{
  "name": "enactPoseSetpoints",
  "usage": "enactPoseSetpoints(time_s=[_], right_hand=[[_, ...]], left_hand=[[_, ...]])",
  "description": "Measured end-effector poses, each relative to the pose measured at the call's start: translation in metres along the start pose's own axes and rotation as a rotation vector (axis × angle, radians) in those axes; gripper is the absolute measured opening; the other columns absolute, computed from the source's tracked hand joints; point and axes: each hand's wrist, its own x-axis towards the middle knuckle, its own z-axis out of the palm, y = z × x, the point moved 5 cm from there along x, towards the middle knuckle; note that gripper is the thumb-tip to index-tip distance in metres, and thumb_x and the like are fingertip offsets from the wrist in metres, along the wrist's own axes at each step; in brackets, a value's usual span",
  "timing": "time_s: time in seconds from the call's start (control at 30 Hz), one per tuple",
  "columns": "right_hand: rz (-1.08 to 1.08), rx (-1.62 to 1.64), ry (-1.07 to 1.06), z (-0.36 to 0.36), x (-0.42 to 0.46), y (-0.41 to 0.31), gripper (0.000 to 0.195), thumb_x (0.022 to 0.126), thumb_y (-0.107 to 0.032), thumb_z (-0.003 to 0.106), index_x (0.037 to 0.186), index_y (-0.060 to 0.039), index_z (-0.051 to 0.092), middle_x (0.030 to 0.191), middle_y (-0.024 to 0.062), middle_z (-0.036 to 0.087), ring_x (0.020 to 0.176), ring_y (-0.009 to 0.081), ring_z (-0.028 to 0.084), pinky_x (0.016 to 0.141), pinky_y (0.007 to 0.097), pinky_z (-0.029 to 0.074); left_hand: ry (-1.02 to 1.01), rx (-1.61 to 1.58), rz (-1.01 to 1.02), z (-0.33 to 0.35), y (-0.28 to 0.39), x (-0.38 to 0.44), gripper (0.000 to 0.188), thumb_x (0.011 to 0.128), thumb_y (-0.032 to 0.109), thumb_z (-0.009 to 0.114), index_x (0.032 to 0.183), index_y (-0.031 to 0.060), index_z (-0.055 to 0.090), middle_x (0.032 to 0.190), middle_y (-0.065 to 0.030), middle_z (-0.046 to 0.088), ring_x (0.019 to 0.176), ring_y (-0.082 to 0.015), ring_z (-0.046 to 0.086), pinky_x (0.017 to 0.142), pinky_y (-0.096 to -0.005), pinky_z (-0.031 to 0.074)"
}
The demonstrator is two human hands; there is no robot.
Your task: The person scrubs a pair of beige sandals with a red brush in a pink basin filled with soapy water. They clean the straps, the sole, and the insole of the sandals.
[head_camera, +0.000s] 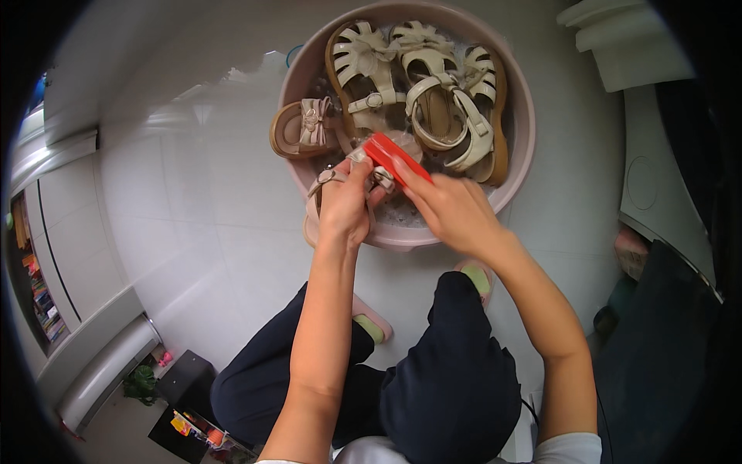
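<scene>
My left hand grips a small pale pink sandal with a buckled strap, over the near left rim of a pink plastic basin. A red brush is in my right hand, pressed against or just over the sandal's upper. The fingers hide its bristles and much of the sandal. Soapy water stands in the basin. Larger cream strappy sandals lie inside, one at the left and others at the right. Another small pink sandal with a bow rests across the left rim.
Pale glossy floor tiles surround the basin. My feet, in green socks and pink slippers, stand just before it. A white appliance is at the right, a white cabinet at the left, and a black box lower left.
</scene>
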Motion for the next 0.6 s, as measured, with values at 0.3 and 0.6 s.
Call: enactPoseSetpoints(time_s=[0.3, 0.6], right_hand=[[0.018, -0.036, -0.106, -0.001, -0.027, 0.000, 0.051, 0.096, -0.023, 0.058, 0.145, -0.0137, 0.049, 0.072, 0.0197, 0.062, 0.059, 0.0409, 0.062, 0.059, 0.0506, 0.050], [-0.012, -0.017, -0.051, 0.004, -0.003, 0.002, 0.049, 0.097, -0.021, 0.057, 0.145, -0.0155, 0.050, 0.075, 0.0213, 0.064, 0.064, 0.0419, 0.063, 0.058, 0.0522, 0.050]], left_hand=[[0.018, -0.048, 0.000, -0.004, -0.001, 0.003, 0.020, 0.100, 0.011, 0.054, 0.116, 0.0006, 0.061, 0.106, -0.0075, 0.068, 0.093, -0.0169, 0.067, 0.076, -0.0308, 0.059], [0.079, 0.027, -0.003, 0.000, 0.003, 0.004, 0.015, 0.099, 0.007, 0.054, 0.109, -0.0018, 0.060, 0.105, -0.0114, 0.067, 0.095, -0.0214, 0.068, 0.078, -0.0361, 0.061]])
